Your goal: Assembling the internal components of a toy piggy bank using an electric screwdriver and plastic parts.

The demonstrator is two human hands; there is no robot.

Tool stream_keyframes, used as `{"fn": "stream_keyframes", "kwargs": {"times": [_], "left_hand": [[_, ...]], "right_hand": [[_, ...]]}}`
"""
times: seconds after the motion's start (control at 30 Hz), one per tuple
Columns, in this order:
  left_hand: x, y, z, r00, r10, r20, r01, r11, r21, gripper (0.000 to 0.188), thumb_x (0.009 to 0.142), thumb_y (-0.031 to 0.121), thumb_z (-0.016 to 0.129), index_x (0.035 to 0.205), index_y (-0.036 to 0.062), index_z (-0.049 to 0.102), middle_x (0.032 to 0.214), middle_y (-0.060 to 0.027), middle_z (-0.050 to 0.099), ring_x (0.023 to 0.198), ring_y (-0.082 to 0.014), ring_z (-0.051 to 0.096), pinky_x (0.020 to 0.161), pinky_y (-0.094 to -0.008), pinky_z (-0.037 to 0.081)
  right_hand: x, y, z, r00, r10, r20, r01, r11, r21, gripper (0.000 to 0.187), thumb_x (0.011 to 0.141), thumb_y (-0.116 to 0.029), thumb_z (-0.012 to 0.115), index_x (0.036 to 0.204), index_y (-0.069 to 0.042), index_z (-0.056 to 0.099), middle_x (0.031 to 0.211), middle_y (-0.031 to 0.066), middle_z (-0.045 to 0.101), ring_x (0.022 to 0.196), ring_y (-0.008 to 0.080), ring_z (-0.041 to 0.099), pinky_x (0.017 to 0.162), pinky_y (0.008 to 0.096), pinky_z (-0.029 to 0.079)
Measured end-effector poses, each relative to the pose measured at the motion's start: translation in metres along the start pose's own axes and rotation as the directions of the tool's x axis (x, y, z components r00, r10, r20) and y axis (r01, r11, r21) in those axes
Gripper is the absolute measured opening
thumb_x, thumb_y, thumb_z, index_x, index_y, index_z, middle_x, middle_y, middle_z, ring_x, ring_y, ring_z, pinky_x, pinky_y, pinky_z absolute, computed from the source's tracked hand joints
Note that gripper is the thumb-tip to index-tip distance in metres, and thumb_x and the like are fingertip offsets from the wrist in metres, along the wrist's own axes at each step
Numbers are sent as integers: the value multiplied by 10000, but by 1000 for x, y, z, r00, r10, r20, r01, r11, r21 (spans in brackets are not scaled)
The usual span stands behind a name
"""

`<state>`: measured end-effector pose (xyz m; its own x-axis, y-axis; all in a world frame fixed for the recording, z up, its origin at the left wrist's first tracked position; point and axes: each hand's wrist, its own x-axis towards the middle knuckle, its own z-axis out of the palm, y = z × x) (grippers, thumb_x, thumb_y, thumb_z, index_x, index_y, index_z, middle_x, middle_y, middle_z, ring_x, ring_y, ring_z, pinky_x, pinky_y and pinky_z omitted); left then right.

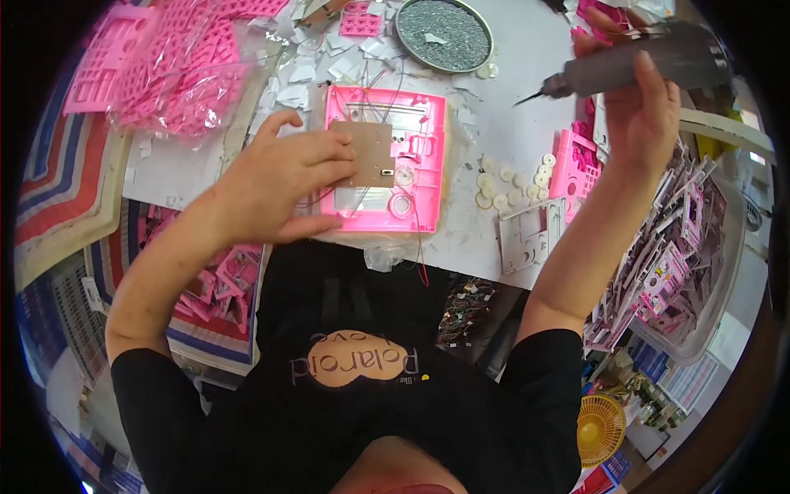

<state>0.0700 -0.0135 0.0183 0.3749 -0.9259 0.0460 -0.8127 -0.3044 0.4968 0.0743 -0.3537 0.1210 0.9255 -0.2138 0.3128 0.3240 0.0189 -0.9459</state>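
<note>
A pink plastic housing [432, 185] lies open side up in front of me, with thin wires running out of it. A brown circuit board [366, 152] sits inside, over its left part. My left hand [284, 169] rests at the left side with fingers spread; two fingertips touch the board and the thumb lies by the housing's lower left edge. Off to the upper right, my right hand [646, 115] is closed around a dark electric screwdriver [642, 64]. Its thin bit points left, above the table and apart from the housing.
A round tray [401, 41] of small screws stands beyond the housing. Several white discs [514, 189] lie to its right, near a pink case part [572, 177]. Pink parts in clear bags [181, 66] are at far left. A full bin [708, 317] stands at right.
</note>
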Motion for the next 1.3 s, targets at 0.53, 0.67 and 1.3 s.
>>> {"fn": "stream_keyframes", "kwargs": {"times": [0.53,0.67,1.3], "left_hand": [[-3,-2,-2,989,127,-70,-116,983,145,445,748,355,795,1119,114,746,1177,-8,625,1194,-131,570,1066,-519,345],[-4,-4,1,984,150,-98,-134,980,149,446,737,361,802,1103,112,748,1163,-7,614,1175,-125,566,1014,-486,369],[-8,-9,9,983,139,-123,-136,990,33,446,714,306,809,1111,115,732,1201,-19,606,1155,-160,572,844,-418,374]], "right_hand": [[-114,71,113,934,3,356,-76,979,190,222,934,-117,630,1065,-47,465,661,47,507,558,128,448,575,339,424],[-116,71,116,933,21,358,-100,974,205,204,932,-97,629,1049,-52,468,661,46,506,558,130,448,576,336,426],[-110,63,120,797,-19,604,147,976,-162,111,773,94,584,756,1,525,684,84,595,588,160,554,552,285,461]]}}
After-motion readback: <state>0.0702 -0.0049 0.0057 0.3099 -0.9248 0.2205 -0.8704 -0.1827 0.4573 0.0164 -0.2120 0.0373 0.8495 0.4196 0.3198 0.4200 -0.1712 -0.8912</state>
